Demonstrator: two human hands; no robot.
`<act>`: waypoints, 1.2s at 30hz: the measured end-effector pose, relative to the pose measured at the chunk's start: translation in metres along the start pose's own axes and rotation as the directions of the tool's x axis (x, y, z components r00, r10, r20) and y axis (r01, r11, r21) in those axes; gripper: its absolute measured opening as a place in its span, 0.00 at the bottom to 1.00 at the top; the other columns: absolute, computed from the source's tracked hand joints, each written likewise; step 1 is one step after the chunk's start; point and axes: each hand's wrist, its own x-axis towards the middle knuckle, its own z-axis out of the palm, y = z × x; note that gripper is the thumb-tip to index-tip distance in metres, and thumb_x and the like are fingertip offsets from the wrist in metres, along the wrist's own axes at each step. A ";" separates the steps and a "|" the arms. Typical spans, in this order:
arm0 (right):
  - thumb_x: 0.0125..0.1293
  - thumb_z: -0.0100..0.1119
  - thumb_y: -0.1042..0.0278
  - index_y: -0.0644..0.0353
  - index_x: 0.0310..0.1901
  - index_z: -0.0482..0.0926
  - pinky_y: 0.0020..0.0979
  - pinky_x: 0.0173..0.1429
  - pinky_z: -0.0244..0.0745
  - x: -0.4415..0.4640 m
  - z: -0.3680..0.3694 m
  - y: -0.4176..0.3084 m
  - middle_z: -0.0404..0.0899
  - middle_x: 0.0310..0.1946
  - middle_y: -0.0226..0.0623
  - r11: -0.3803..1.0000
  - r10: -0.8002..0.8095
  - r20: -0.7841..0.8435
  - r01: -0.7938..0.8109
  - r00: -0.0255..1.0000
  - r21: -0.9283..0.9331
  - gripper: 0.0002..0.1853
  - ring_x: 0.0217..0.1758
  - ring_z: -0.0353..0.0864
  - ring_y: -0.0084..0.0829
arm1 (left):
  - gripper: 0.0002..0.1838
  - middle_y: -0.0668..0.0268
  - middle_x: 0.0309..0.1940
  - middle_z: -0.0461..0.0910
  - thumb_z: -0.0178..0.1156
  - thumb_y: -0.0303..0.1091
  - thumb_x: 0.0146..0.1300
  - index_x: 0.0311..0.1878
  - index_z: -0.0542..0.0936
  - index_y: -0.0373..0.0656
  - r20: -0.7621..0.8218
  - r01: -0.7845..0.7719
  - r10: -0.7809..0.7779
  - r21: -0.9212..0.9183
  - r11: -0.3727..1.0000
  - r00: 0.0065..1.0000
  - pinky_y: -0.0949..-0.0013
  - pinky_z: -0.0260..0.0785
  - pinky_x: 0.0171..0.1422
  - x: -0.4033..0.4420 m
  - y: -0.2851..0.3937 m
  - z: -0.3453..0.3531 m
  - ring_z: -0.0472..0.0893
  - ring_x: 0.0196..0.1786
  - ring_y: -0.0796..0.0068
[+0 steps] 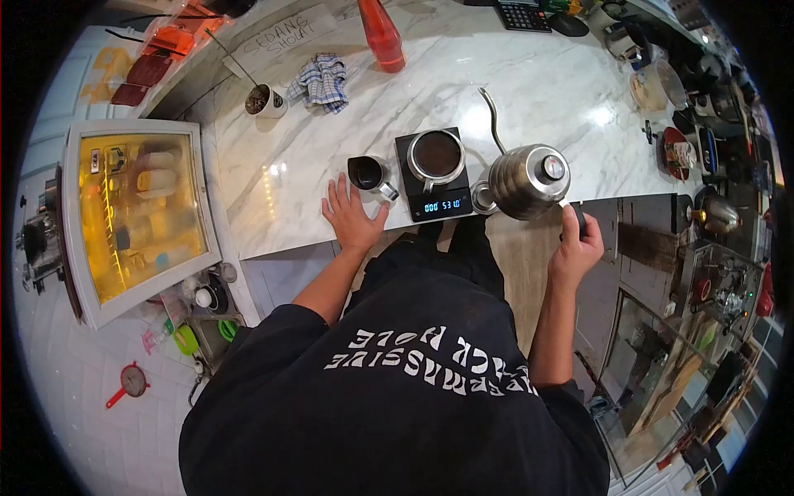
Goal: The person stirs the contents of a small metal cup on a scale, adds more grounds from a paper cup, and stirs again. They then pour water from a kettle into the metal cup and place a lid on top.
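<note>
My right hand (576, 241) is wrapped round the black handle of a steel gooseneck kettle (529, 183), whose thin spout points away from me. Left of the kettle, a black digital scale (442, 209) with lit blue digits carries a metal-rimmed round vessel (437, 155) with dark brown contents. My left hand (354, 217) rests on the counter near its front edge, fingers spread and holding nothing. Just beyond those fingers is a small metal pitcher (370, 174) with a dark inside. A small round metal piece (484, 197) sits between scale and kettle, partly hidden.
On the marble counter (289, 182) are a cup of dark beans (266, 101) with a long stick, a checkered cloth (321, 83), a red bottle (382, 37) and a calculator (523, 15). A glass-door cabinet (141, 219) stands left. Pots and containers crowd the right side.
</note>
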 end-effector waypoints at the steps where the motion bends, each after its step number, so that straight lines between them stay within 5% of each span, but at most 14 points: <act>1: 0.66 0.73 0.70 0.63 0.37 0.84 0.18 0.30 0.57 0.008 0.005 0.002 0.75 0.27 0.19 1.000 0.009 0.012 -0.009 1.000 0.009 0.07 0.26 0.66 0.11 | 0.43 0.52 0.77 0.60 0.70 0.55 0.53 0.66 0.72 0.36 -0.001 -0.003 0.003 0.006 1.000 1.000 0.33 0.40 0.78 0.000 0.000 0.000 0.52 0.82 0.45; 8: 0.65 0.74 0.72 0.67 0.37 0.84 0.20 0.38 0.69 0.058 0.041 0.014 0.81 0.30 0.24 0.990 0.032 0.114 -0.048 0.993 0.133 0.08 0.32 0.74 0.14 | 0.44 0.47 0.73 0.64 0.69 0.53 0.51 0.68 0.71 0.37 0.043 0.019 -0.022 0.070 0.997 0.999 0.38 0.41 0.80 0.003 0.000 0.002 0.53 0.82 0.46; 14: 0.66 0.73 0.71 0.67 0.36 0.83 0.19 0.38 0.66 0.083 0.060 0.016 0.79 0.29 0.23 0.992 0.111 0.220 -0.123 0.969 0.041 0.08 0.32 0.72 0.14 | 0.43 0.53 0.78 0.59 0.70 0.52 0.47 0.66 0.73 0.40 0.060 0.050 -0.054 0.057 0.997 0.997 0.39 0.39 0.81 0.005 0.005 0.001 0.51 0.83 0.48; 19: 0.67 0.72 0.69 0.67 0.36 0.83 0.19 0.38 0.66 0.099 0.065 0.027 0.79 0.29 0.23 0.989 0.144 0.295 -0.146 0.945 -0.016 0.09 0.32 0.71 0.14 | 0.46 0.47 0.75 0.62 0.69 0.52 0.48 0.70 0.71 0.42 0.093 0.038 -0.048 0.103 0.994 0.995 0.37 0.41 0.81 0.005 0.003 0.002 0.51 0.82 0.46; 36: 0.66 0.74 0.67 0.65 0.35 0.81 0.19 0.36 0.67 0.084 0.071 0.060 0.77 0.28 0.22 0.993 0.085 0.276 -0.103 0.957 0.053 0.11 0.31 0.71 0.14 | 0.47 0.54 0.80 0.56 0.69 0.56 0.51 0.72 0.69 0.40 0.091 0.068 -0.077 0.095 0.993 0.993 0.40 0.37 0.82 0.002 0.001 0.005 0.49 0.84 0.50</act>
